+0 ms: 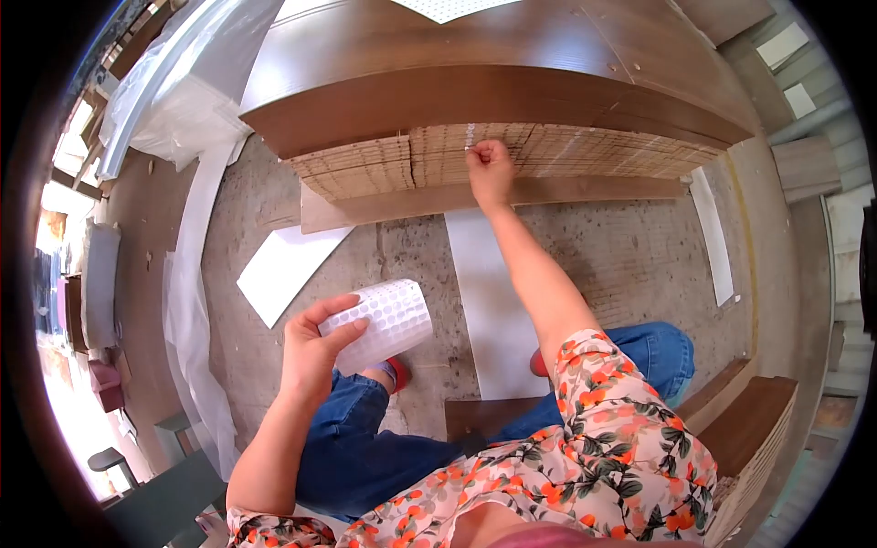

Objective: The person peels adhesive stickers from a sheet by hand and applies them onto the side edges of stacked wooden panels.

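Note:
My left hand (315,342) grips a curved sheet of round white stickers (393,320) between thumb and fingers, held over the floor at left of centre. Ahead, my right hand (493,169) is stretched out with its fingers pinched together against the edge side of a stack of boards (356,169). Whatever sits in that pinch is too small to make out. Small white marks run up the board edges just above those fingertips. A dark brown panel (411,96) tops the stack and overhangs it.
White strips (484,301) and a white sheet (290,269) lie on the concrete floor. Clear plastic film (187,338) trails along the left. Another board stack (744,429) is close at lower right. A dotted sheet (452,7) rests on the brown top.

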`<state>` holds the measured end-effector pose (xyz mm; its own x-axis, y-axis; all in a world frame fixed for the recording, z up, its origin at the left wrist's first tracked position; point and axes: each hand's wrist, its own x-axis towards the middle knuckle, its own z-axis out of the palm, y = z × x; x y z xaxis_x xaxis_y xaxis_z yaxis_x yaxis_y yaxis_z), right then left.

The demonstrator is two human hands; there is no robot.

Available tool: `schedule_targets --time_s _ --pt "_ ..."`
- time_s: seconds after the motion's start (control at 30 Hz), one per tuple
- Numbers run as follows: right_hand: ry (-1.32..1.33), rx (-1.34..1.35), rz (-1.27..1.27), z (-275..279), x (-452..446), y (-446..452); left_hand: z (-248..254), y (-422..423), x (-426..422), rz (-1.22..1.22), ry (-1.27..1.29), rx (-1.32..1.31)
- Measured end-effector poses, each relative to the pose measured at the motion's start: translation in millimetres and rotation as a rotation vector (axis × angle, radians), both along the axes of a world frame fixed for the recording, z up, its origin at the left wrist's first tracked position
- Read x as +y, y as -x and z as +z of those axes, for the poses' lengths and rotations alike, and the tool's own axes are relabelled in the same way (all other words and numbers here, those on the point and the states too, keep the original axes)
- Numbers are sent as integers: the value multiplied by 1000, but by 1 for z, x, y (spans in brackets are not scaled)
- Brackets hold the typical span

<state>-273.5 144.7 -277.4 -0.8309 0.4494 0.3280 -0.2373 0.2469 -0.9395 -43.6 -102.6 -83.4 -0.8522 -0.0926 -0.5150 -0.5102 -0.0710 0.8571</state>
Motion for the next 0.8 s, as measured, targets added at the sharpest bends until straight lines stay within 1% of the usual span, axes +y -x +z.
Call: schedule_targets --time_s 0.17,0.27,0.37,0.4,0.5,0.6,0.7,0.8 --pt "-12 63 -90 2 -12 -3 -2 -1 0 -1 -26 -20" --pt "-122 -18 -137 14 -12 -10 2 0 2 -16 -28 -29" --pt "-336 -7 -211 6 7 -10 1 -1 0 -12 -42 -26" --pt "-324 19 -131 3 10 -9 1 -1 1 -16 -45 -25" --pt "-218 26 -6 -2 1 -8 1 -1 3 -29 -46 -23" --pt "-131 5 23 3 -6 -7 2 0 4 -31 -44 -22" --pt "-175 47 -29 -3 -9 -3 1 0 3 -26 -40 -27" --pt "-306 124 -68 -7 -7 0 0 0 4 -27 -42 -26"
